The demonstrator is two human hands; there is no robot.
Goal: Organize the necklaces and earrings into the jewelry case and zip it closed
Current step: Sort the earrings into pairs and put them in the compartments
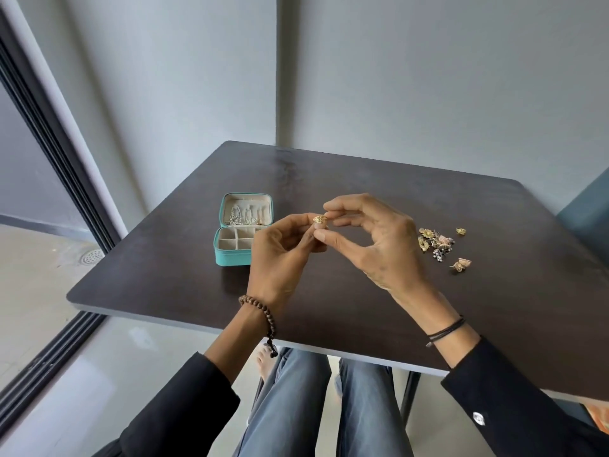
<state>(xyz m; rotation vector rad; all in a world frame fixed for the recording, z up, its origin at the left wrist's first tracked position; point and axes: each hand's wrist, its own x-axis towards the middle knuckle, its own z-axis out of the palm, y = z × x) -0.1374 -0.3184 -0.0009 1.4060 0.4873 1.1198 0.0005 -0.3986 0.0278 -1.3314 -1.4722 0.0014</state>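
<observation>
A small gold earring [319, 220] is pinched between the fingertips of my left hand [283, 255] and my right hand [379, 245], held above the dark table [362, 179]. The teal jewelry case [230, 257] lies open to the left of my hands. Silver necklaces [238, 216] hang in its raised lid, and its beige compartments below look empty. A loose pile of gold and beaded earrings [436, 244] lies on the table right of my right hand, with two single earrings [460, 264] [461, 230] beside it.
The table's near edge [197, 328] runs just behind my wrists, with my legs in jeans under it. A wall stands behind the table and a sliding door frame [49, 153] to the left. A blue chair [590, 219] shows at the right edge.
</observation>
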